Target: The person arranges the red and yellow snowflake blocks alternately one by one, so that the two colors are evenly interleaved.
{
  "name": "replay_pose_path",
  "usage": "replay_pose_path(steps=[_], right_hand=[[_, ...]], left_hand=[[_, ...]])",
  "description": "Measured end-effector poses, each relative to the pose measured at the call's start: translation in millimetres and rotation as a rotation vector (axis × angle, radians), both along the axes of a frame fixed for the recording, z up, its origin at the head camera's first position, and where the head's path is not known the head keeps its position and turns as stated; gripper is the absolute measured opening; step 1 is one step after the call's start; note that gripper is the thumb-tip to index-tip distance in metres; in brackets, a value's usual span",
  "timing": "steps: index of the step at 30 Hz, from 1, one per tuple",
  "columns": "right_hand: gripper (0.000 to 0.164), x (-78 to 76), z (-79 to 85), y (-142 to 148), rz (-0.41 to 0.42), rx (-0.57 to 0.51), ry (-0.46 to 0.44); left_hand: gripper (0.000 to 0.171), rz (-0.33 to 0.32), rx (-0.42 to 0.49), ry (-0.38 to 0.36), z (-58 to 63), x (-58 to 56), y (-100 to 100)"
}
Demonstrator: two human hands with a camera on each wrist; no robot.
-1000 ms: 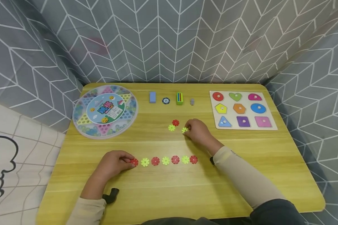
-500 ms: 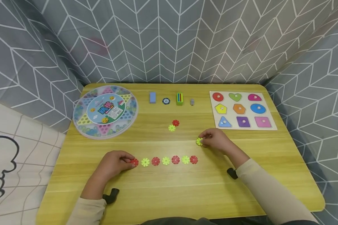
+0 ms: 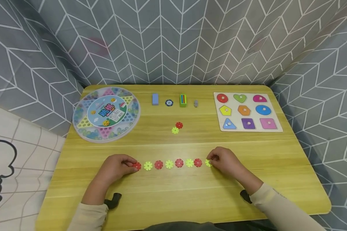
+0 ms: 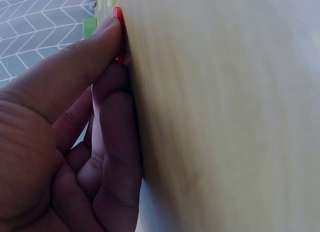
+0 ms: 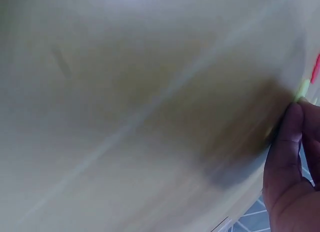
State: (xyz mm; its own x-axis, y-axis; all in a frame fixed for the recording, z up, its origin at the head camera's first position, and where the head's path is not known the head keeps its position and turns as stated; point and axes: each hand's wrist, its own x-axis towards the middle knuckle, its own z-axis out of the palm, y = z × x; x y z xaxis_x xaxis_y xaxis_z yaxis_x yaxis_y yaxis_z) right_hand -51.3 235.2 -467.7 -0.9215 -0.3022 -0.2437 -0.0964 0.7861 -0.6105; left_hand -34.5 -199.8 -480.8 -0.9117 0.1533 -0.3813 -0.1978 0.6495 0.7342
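A row of flat, notched plastic discs, red and yellow-green by turns, runs across the table (image 3: 167,199). My left hand (image 3: 115,170) pinches the red disc (image 3: 137,166) at the row's left end between thumb and finger; the left wrist view shows that red disc (image 4: 118,14) edge-on at the fingertips. At the right end, my right hand (image 3: 226,161) pinches a yellow-green disc (image 3: 208,163) low at the tabletop, just right of a red disc (image 3: 198,162). Behind the row lie one more red disc (image 3: 179,125) and a yellow-green disc (image 3: 175,130), touching or nearly so.
A round Chinese checkers set (image 3: 107,112) lies back left. Along the back stand a blue block (image 3: 155,99), a poker chip (image 3: 169,103), a green box of coloured sticks (image 3: 183,101) and a small grey piece (image 3: 196,103). A shape puzzle board (image 3: 234,126) lies back right.
My right hand has carried the yellow-green disc from beside the loose pair, rightward and toward me, to the row's right end. My left hand has kept its place on the red disc.
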Motion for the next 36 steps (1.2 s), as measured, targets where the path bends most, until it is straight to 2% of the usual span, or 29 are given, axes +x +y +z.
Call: replay_pose_path(steps=[4,8,10,14,18,22,28,32,36], right_hand=[[0.011,0.8,-1.0,-1.7,-0.001,0.013,0.001],[0.005,-14.3,2.7,-4.4,-0.033,-0.014,0.012],[0.002,-30.3,7.2,-10.9,-0.052,-0.036,0.033],[0.018,-72.0,14.2,-37.8,-0.054,-0.073,0.034],[0.030,-110.7,13.1,-72.1,-0.003,-0.049,0.005],[0.035,-135.7,7.8,-96.2,0.073,0.034,0.020],[0.034,-148.2,0.5,-105.9,0.153,0.140,0.018],[0.027,-149.7,0.1,-105.8,0.155,0.155,0.034],[0.015,-148.6,2.0,-102.1,0.110,0.151,0.047]], left_hand=[[0.022,0.002,-0.002,0.006,0.4,0.2,-1.0],[0.022,-0.005,-0.010,0.003,1.1,0.3,-2.0],[0.022,-0.006,-0.017,0.002,1.5,0.6,-2.5],[0.022,0.002,-0.020,0.001,1.9,1.3,-3.5],[0.021,0.011,-0.012,0.003,0.3,1.2,-3.3],[0.021,0.010,0.002,0.006,-2.4,0.3,-1.6],[0.021,0.014,0.014,-0.002,-3.5,0.2,0.2],[0.021,0.020,0.009,-0.005,-2.0,0.4,0.0],[0.021,0.019,0.004,-0.009,-0.7,0.2,0.9]])
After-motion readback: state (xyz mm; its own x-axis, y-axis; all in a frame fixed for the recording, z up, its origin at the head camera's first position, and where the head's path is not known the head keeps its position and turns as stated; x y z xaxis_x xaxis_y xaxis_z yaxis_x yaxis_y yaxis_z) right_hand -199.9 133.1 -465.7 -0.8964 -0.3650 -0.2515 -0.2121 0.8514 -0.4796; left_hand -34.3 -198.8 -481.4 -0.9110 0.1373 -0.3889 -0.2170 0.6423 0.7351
